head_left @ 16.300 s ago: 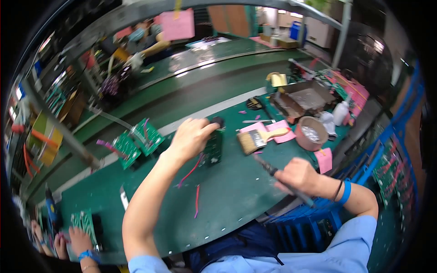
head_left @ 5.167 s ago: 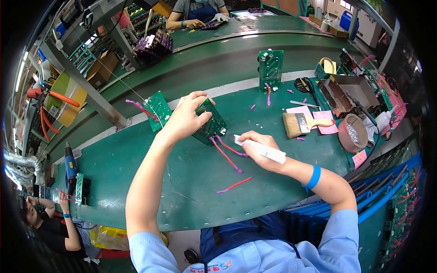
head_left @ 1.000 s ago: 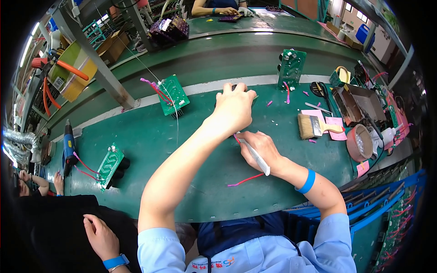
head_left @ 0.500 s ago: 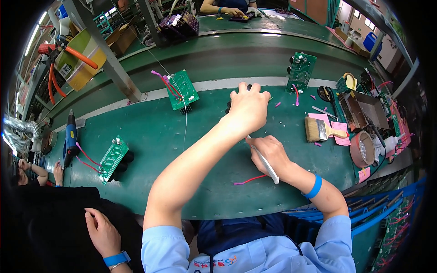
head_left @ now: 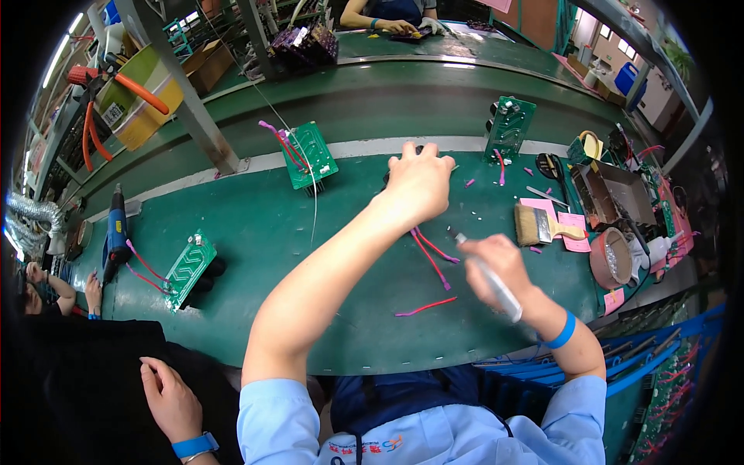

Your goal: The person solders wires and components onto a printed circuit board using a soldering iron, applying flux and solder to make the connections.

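My left hand [head_left: 418, 182] reaches across the bench with its fingers curled over a dark object that it mostly hides. Red wires [head_left: 431, 256] with purple ends run out on the table from beneath that hand. My right hand [head_left: 500, 267], blurred by motion, is closed around a slim white-handled tool [head_left: 504, 296] with a dark tip; the kind of tool is unclear. A loose red wire [head_left: 426, 307] with a purple end lies nearer me, left of the right hand.
Green circuit boards [head_left: 311, 155], [head_left: 190, 271], [head_left: 510, 128] with wires stand around the bench. To the right are a wide brush [head_left: 535, 225], tweezers [head_left: 546, 195], a metal tray [head_left: 620, 190] and a round container [head_left: 611, 256]. A blue heat gun [head_left: 118, 232] is at left, near another person's hand [head_left: 172, 399].
My right hand has moved right and slightly nearer me with the white-handled tool, away from the left hand. The red wires below the left hand now show. My left hand stays nearly in place.
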Available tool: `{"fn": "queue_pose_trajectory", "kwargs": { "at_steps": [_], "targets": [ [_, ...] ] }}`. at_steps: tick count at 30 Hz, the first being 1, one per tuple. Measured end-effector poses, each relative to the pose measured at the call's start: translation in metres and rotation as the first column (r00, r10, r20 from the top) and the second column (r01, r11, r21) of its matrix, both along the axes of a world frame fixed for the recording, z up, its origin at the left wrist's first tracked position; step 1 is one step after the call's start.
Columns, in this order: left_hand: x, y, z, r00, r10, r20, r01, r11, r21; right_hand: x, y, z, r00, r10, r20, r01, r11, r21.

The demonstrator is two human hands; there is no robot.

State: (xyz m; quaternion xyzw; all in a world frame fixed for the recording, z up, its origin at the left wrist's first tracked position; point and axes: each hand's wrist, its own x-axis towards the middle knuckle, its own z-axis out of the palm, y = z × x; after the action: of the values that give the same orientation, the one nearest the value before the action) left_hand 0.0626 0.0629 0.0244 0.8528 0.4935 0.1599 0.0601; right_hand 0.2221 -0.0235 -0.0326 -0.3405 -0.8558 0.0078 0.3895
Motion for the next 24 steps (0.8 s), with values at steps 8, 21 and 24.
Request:
{"fn": "queue_pose_trajectory", "kwargs": {
  "at_steps": [8, 21, 24],
  "targets": [
    [-0.003, 0.005, 0.007, 0.999, 0.023, -0.045, -0.025, 0.999, -0.045, 0.045, 0.019, -0.018, 0.822, -0.329, 0.465, 0.277, 0.944, 0.177],
    [0.005, 0.005, 0.006, 0.991, 0.122, -0.053, -0.125, 0.991, -0.056, -0.06, 0.048, -0.027, 0.918, -0.184, 0.352, 0.306, 0.893, -0.33],
    [0.005, 0.004, 0.005, 0.993, 0.119, -0.021, -0.12, 0.99, -0.071, -0.062, 0.046, -0.021, 0.905, -0.174, 0.388, 0.319, 0.881, -0.35]
  ]
}}
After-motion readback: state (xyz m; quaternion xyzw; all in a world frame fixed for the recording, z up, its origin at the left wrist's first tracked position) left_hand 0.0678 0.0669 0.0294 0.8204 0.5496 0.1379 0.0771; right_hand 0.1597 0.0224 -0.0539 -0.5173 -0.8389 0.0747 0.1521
